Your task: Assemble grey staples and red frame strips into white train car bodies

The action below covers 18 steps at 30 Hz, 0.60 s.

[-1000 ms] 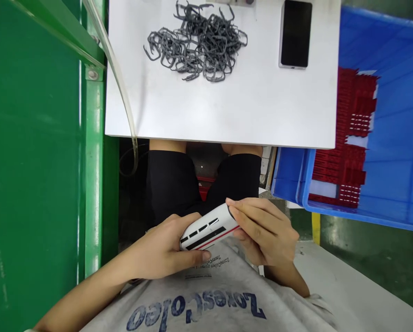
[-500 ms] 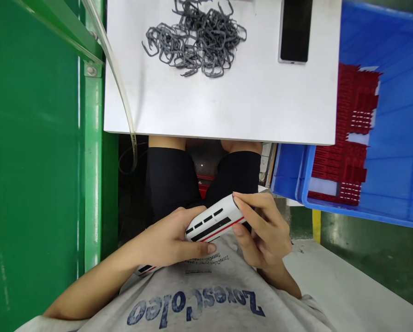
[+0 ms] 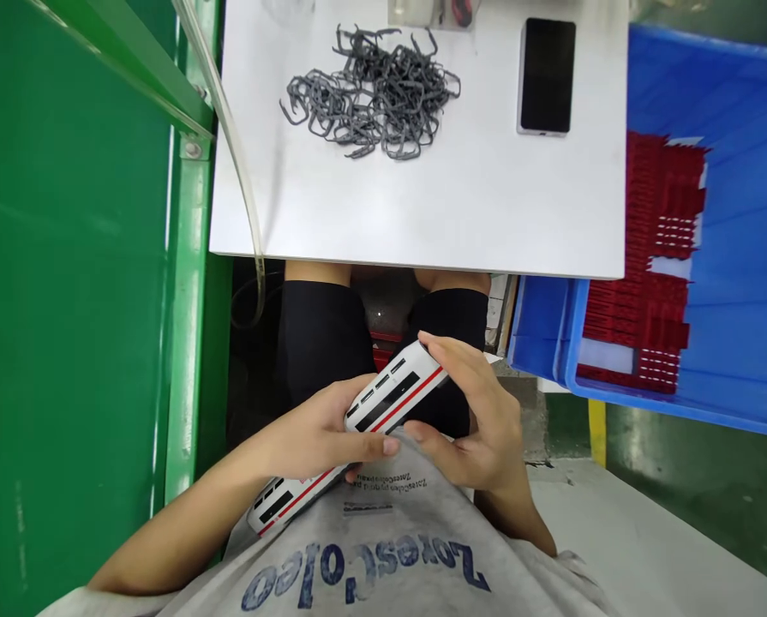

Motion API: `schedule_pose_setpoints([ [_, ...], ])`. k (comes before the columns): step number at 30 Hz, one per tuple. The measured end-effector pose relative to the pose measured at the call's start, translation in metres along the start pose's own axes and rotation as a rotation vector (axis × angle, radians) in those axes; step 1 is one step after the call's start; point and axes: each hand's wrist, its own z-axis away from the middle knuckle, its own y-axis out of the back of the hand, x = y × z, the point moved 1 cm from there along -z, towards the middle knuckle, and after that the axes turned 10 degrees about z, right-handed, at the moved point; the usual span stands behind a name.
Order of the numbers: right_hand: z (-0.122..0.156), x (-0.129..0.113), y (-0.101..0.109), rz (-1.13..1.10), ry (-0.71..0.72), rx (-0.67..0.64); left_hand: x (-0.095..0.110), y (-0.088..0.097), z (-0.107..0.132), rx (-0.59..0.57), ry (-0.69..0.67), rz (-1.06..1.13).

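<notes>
A white toy train car with black windows and a red stripe lies slantwise across my lap, its far end up to the right. My left hand is wrapped round its middle, thumb on the near side, hiding part of the body. At the upper right end, my right hand curls about the car with its fingertips touching the end corner. The right thumb lies lower, near the car's side edge. The underside of the car is hidden.
A heap of grey bent plastic pieces and a black-screened phone lie on the white table. To the right, a blue crate holds red parts. A clear hose hangs by the green frame at left.
The toy train car has tilted more steeply, showing more of its lower left end. My right thumb has moved down from the car's end. The view has shifted slightly.
</notes>
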Motion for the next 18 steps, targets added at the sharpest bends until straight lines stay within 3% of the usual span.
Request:
schedule_pose_setpoints([
  [2,-0.002,0.002,0.002,-0.034,-0.005,0.029,0.002,-0.002,0.004,0.106,-0.050,-0.298],
  [5,-0.003,0.008,0.006,-0.057,-0.042,0.099,-0.003,-0.009,0.009,0.316,-0.133,-0.911],
  [8,0.002,0.015,0.011,-0.081,-0.050,0.079,-0.012,-0.018,0.010,0.479,-0.218,-1.360],
  [13,0.015,0.032,0.019,-0.016,0.098,0.189,-0.019,-0.029,0.006,0.529,-0.588,-1.600],
  [18,0.024,0.048,0.013,0.128,0.259,0.379,-0.018,-0.030,0.007,0.515,-0.775,-1.659],
])
